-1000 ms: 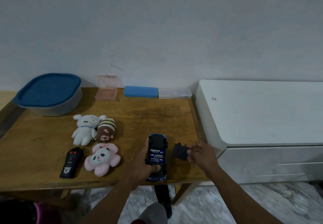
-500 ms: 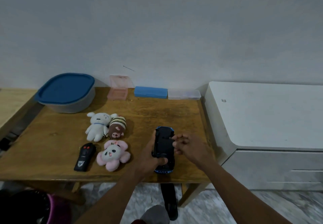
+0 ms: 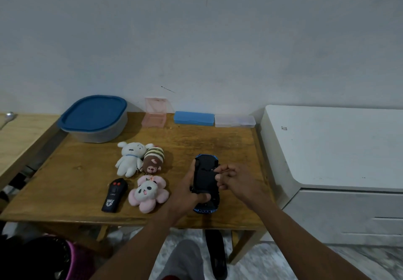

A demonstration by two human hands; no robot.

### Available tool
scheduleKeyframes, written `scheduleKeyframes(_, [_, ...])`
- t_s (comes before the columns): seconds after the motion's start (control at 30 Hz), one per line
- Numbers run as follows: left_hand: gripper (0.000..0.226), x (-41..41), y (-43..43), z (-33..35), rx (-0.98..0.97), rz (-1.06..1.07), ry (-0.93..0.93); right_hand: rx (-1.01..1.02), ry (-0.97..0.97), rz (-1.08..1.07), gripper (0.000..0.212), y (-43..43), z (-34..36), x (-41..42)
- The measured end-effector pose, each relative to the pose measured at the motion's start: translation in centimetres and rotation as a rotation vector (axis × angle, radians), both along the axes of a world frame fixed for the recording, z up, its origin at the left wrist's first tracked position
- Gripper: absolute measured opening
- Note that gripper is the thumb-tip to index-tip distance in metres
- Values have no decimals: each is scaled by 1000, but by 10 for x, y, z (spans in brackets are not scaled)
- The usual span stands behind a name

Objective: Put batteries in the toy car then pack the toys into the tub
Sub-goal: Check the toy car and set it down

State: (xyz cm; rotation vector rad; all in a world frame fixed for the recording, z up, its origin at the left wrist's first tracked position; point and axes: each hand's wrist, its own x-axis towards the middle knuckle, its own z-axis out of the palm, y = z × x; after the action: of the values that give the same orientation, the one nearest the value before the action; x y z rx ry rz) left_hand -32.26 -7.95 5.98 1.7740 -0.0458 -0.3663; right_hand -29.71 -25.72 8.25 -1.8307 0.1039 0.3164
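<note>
Now: left hand (image 3: 185, 194) fingers gripping toy car (image 3: 206, 157) by its sides, right hand (image 3: 236, 181) fingers curled on battery cover (image 3: 205, 177); likely light, stiff, slick.

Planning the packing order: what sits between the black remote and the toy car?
The pink panda plush, then the left hand gripping the toy car; head view.
</note>
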Motion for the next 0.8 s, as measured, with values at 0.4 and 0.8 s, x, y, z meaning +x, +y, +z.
scheduleKeyframes(0.4, [103,6,-8,-1,11,36,-1,-126,-38,-22,10,-2,12,8])
scheduleKeyframes(0.8, [103,19,-12,-2,30,28,-24,-589,-252,75,20,5,11,17])
